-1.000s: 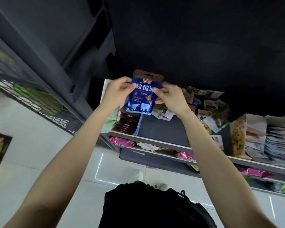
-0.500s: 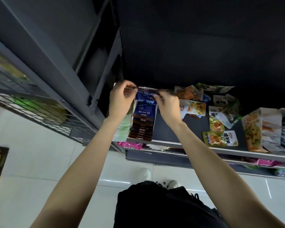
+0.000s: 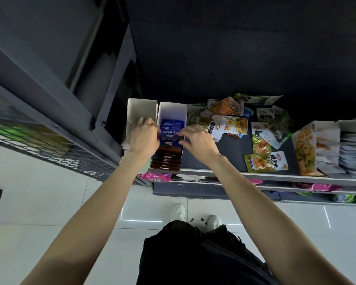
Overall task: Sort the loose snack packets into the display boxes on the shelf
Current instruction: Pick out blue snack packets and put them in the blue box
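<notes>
A blue snack packet [image 3: 171, 128] lies inside a white display box [image 3: 173, 111] on the dark shelf [image 3: 232, 153], on top of a row of like packets [image 3: 167, 159]. My left hand [image 3: 143, 135] pinches the packet's left edge and my right hand [image 3: 197, 139] pinches its near right corner. Both hands sit over the box. A heap of loose packets [image 3: 230, 122] lies on the shelf to the right of the box.
A second white box [image 3: 141, 109] stands left of the first. Green and yellow packets [image 3: 266, 162] lie near the shelf's front edge. Filled display boxes [image 3: 317, 147] stand at the far right. Pink packets [image 3: 156, 177] show on the lower shelf. A grey upright [image 3: 111, 85] borders the left.
Both hands have lowered the blue packet from upright in front of me down into the white box. It now lies flat on the row of packets.
</notes>
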`<state>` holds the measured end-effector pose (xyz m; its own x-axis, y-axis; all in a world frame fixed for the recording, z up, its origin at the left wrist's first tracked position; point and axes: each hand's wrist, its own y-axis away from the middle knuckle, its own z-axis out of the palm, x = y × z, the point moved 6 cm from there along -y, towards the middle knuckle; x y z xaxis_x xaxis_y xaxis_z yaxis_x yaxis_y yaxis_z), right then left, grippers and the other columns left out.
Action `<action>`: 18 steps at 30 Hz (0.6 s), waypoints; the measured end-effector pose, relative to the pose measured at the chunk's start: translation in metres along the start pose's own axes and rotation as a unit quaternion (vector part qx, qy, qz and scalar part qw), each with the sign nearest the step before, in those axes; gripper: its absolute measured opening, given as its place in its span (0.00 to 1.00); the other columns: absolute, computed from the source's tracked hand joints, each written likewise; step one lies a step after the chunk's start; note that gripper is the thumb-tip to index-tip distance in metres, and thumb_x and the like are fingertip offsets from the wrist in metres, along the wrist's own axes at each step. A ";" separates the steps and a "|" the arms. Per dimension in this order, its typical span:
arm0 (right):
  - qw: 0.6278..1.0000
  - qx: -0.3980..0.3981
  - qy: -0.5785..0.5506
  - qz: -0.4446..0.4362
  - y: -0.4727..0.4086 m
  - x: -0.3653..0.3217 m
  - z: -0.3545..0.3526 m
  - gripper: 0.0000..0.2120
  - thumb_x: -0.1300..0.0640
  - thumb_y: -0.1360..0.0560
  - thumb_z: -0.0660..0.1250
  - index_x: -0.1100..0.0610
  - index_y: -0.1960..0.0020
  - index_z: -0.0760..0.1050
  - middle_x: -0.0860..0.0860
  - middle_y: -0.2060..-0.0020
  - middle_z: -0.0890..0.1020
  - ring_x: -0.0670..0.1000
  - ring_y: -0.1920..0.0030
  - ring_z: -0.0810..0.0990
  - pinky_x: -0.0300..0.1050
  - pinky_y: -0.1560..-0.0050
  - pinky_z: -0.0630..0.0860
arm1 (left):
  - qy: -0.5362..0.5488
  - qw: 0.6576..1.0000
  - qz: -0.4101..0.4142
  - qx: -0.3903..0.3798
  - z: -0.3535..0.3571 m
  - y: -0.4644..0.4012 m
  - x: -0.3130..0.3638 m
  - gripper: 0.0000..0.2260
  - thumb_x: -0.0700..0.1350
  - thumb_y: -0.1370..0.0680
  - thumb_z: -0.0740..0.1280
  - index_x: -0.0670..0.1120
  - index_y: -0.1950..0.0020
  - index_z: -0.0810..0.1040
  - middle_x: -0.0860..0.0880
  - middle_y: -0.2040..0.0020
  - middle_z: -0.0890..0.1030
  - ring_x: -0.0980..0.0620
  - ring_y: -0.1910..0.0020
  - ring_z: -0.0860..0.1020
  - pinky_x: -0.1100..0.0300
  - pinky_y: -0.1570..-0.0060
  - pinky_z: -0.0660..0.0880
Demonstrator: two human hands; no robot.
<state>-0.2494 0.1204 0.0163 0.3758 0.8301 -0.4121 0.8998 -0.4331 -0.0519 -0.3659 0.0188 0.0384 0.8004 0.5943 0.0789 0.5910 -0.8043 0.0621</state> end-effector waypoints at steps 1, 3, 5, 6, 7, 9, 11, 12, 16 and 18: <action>1.000 0.012 -0.023 -0.005 0.007 0.006 -0.003 0.14 0.55 0.24 0.67 0.57 0.40 0.78 0.52 0.43 0.80 0.53 0.40 0.75 0.49 0.42 0.74 | 0.004 1.000 0.005 0.003 -0.003 0.002 0.007 0.16 0.45 0.27 0.69 0.50 0.39 0.78 0.50 0.40 0.74 0.47 0.40 0.69 0.52 0.42 0.68; 0.996 0.069 -0.063 0.013 0.028 0.026 -0.018 0.12 0.54 0.24 0.67 0.56 0.41 0.78 0.52 0.45 0.81 0.52 0.43 0.76 0.47 0.45 0.75 | 0.048 0.997 0.035 0.056 -0.017 0.010 0.027 0.19 0.44 0.28 0.69 0.50 0.37 0.76 0.50 0.41 0.74 0.46 0.42 0.70 0.52 0.44 0.68; 0.989 0.114 -0.077 0.047 0.052 0.055 -0.033 0.11 0.55 0.24 0.67 0.56 0.43 0.79 0.52 0.48 0.82 0.53 0.45 0.78 0.47 0.49 0.76 | 0.119 0.982 0.078 0.121 -0.030 0.018 0.054 0.18 0.41 0.29 0.67 0.49 0.39 0.77 0.50 0.44 0.76 0.46 0.44 0.71 0.54 0.46 0.70; 0.987 0.126 -0.073 0.059 0.063 0.071 -0.041 0.11 0.56 0.24 0.66 0.57 0.43 0.79 0.53 0.49 0.82 0.54 0.46 0.78 0.48 0.50 0.77 | 0.151 0.973 0.097 0.146 -0.033 0.021 0.070 0.18 0.42 0.29 0.66 0.49 0.40 0.78 0.50 0.45 0.76 0.47 0.45 0.72 0.55 0.46 0.70; 0.987 0.132 -0.068 0.068 0.072 0.087 -0.047 0.10 0.57 0.24 0.66 0.58 0.44 0.79 0.54 0.49 0.82 0.55 0.47 0.79 0.47 0.51 0.77 | 0.177 0.965 0.110 0.162 -0.032 0.021 0.086 0.17 0.43 0.29 0.64 0.48 0.41 0.78 0.50 0.45 0.76 0.48 0.45 0.72 0.57 0.46 0.69; 0.986 0.133 -0.063 0.078 0.086 0.118 -0.055 0.10 0.60 0.24 0.66 0.59 0.44 0.79 0.55 0.50 0.83 0.55 0.49 0.80 0.44 0.53 0.76 | 0.220 0.955 0.116 0.162 -0.019 0.016 0.116 0.16 0.45 0.27 0.62 0.47 0.41 0.78 0.49 0.45 0.77 0.48 0.45 0.73 0.57 0.47 0.70; 0.987 0.122 -0.057 0.088 0.096 0.142 -0.056 0.10 0.62 0.25 0.66 0.59 0.44 0.79 0.55 0.50 0.83 0.56 0.50 0.80 0.42 0.54 0.74 | 0.237 0.956 0.104 0.140 0.005 0.005 0.141 0.15 0.45 0.27 0.65 0.47 0.41 0.78 0.48 0.45 0.77 0.47 0.45 0.74 0.55 0.47 0.71; 0.988 0.111 -0.053 0.091 0.098 0.154 -0.053 0.11 0.63 0.25 0.65 0.59 0.44 0.79 0.56 0.50 0.82 0.56 0.50 0.80 0.43 0.53 0.74 | 0.232 0.959 0.099 0.127 0.020 -0.001 0.153 0.15 0.44 0.27 0.66 0.46 0.41 0.77 0.48 0.44 0.78 0.46 0.45 0.75 0.53 0.48 0.72; 0.996 0.054 -0.030 0.068 0.086 0.192 -0.044 0.12 0.63 0.24 0.64 0.60 0.41 0.77 0.56 0.46 0.80 0.57 0.46 0.78 0.48 0.48 0.75 | 0.152 0.982 0.100 0.047 0.074 -0.035 0.193 0.21 0.46 0.25 0.66 0.46 0.33 0.71 0.47 0.35 0.73 0.45 0.36 0.70 0.51 0.40 0.67; 0.998 0.040 -0.007 0.052 0.070 0.211 -0.040 0.14 0.62 0.24 0.63 0.60 0.40 0.76 0.57 0.44 0.79 0.57 0.46 0.78 0.49 0.48 0.76 | 0.110 0.989 0.101 0.019 0.095 -0.057 0.211 0.23 0.48 0.24 0.63 0.46 0.29 0.66 0.48 0.29 0.66 0.46 0.30 0.63 0.51 0.33 0.61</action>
<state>-0.0987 0.2795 -0.0379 0.4620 0.7746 -0.4319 0.8356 -0.5433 -0.0807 -0.2213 0.1893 -0.0425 0.8640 0.4037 0.3009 0.4276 -0.9039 -0.0149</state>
